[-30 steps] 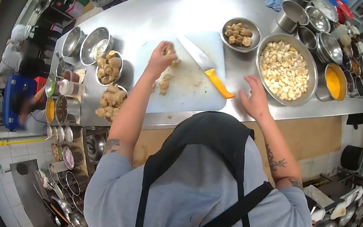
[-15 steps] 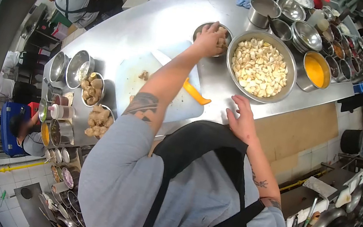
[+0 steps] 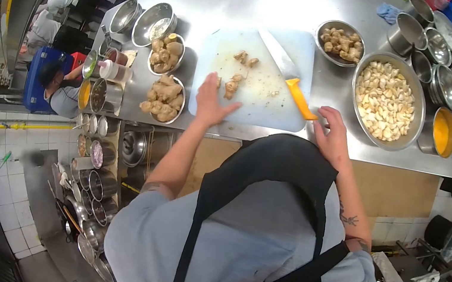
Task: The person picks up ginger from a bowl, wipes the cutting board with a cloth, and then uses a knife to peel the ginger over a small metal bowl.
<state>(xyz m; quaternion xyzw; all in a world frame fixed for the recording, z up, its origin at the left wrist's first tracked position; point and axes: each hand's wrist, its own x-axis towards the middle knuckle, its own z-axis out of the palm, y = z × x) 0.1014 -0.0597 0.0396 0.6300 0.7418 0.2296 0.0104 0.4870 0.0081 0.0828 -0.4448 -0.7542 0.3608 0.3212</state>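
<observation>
My left hand is open at the left edge of the white cutting board, fingers stretched out and thumb apart. Just beyond it lie several ginger pieces, with small scraps around them. A knife with a yellow handle rests across the board's right side, its blade pointing away from me. My right hand is open by the table's front edge, fingertips close to the end of that handle. Further back, a metal bowl of ginger stands beside a large bowl of peeled garlic.
Left of the board stand two bowls of ginger roots and some metal bowls. A pot of orange liquid and stacked metal pots line the right. Another person is at the far left.
My left hand has come out of the ginger bowl and back to the board's left edge. More ginger now lies on the board. The view has shifted; my right hand stays near the table edge.
</observation>
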